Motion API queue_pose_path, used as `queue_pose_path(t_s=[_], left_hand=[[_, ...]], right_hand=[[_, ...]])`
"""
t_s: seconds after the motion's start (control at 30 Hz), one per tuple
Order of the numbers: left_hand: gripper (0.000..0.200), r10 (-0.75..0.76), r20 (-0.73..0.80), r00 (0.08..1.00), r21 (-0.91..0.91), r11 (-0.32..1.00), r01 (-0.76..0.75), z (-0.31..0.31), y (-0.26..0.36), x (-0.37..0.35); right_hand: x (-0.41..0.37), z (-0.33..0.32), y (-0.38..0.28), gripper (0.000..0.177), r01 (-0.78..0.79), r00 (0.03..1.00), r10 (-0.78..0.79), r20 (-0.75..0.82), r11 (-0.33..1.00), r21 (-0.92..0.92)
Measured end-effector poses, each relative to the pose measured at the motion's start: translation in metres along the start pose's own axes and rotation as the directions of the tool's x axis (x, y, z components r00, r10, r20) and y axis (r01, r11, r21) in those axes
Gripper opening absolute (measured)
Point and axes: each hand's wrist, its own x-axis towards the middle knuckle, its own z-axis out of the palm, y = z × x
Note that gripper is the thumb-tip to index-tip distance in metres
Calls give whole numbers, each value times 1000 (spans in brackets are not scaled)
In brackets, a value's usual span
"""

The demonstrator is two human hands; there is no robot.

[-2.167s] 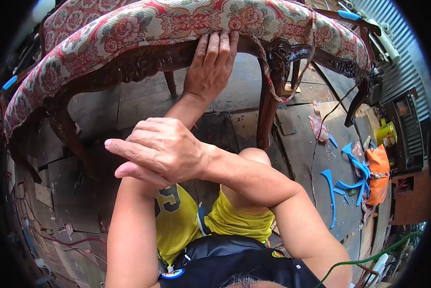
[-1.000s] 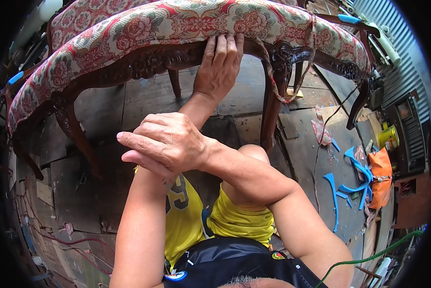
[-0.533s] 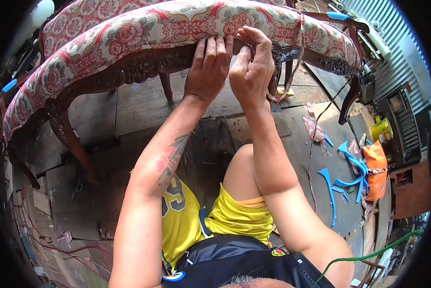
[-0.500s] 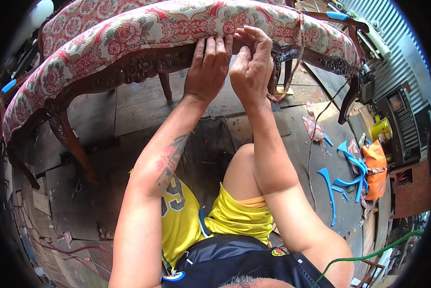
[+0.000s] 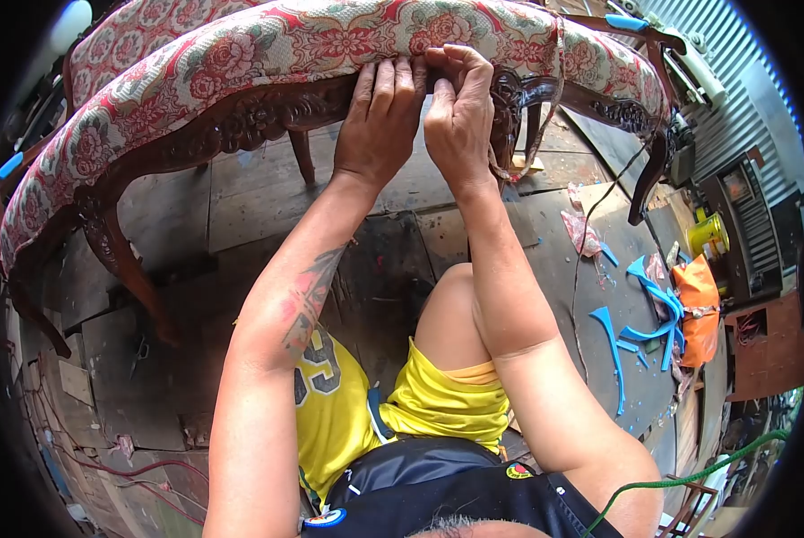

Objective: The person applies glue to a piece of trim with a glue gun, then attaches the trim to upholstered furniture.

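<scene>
A flower-patterned upholstery fabric (image 5: 232,63) in red, cream and green covers the curved front of a carved wooden sofa (image 5: 259,121). My left hand (image 5: 380,125) presses its outstretched fingers against the fabric's lower edge, just above the dark wooden rail; its thumb is hidden. Close beside it, my right hand (image 5: 460,125) has its fingers curled at the same edge. Its fingertips seem to pinch the fabric, though the contact is partly hidden.
A cord (image 5: 559,81) hangs over the sofa front to the right. Blue foam offcuts (image 5: 657,314), an orange bag (image 5: 700,309) and a yellow can (image 5: 708,235) lie or stand on the floor at right. A green hose (image 5: 689,475) crosses the lower right.
Both hands have shifted slightly left and up in view, staying at the fabric edge. The right fingers have moved a little closer in to the fabric. The sofa appears slightly shifted with the camera.
</scene>
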Motion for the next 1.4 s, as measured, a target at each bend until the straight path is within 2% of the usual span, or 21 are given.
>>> queue_pose_path(t_s=[0.2, 0.37, 0.43, 0.67, 0.73, 1.0, 1.07, 1.2, 1.3, 1.37, 1.4], left_hand=[[62, 9, 5, 1000, -93, 996, -9, -4, -5, -1], [45, 23, -32, 999, -195, 980, -29, -6, -12, -2], [41, 32, -51, 998, -210, 977, -42, -7, -16, -2], [28, 36, -116, 993, -337, 939, -73, -15, -27, 1], [27, 48, -122, 991, -349, 933, -88, -17, -31, 1], [27, 126, -112, 986, -476, 864, -164, -21, -51, -4], [33, 150, -96, 984, -517, 837, -179, -23, -53, -4], [33, 155, -115, 981, -523, 830, -192, -25, -56, -3], [24, 136, -140, 981, -490, 851, -188, -27, -60, -3], [30, 51, -194, 980, -364, 924, -120, -34, -64, -4], [30, 54, -193, 980, -365, 923, -123, -36, -65, -5]], right_hand=[[-2, -1, 3, 30, 50, 998, -48, 32, 997, -62], [-5, -6, 0, 28, 45, 994, -29, 109, 988, -145], [-5, -5, 2, 32, 185, 977, -158, 145, 963, -195], [-6, -5, -2, 36, 252, 962, -213, 169, 934, -254], [-8, -4, -3, 39, 299, 951, -243, 193, 886, -355], [-12, 0, -6, 43, 304, 948, -217, 234, 839, -451], [-13, 2, -7, 43, 304, 948, -216, 233, 831, -467], [-14, 7, -6, 43, 302, 951, -225, 212, 822, -482], [-14, 10, -8, 44, 297, 953, -226, 200, 823, -484], [-14, 10, -6, 44, 287, 957, -220, 192, 822, -492], [-13, 10, -5, 45, 298, 953, -230, 195, 818, -493]])
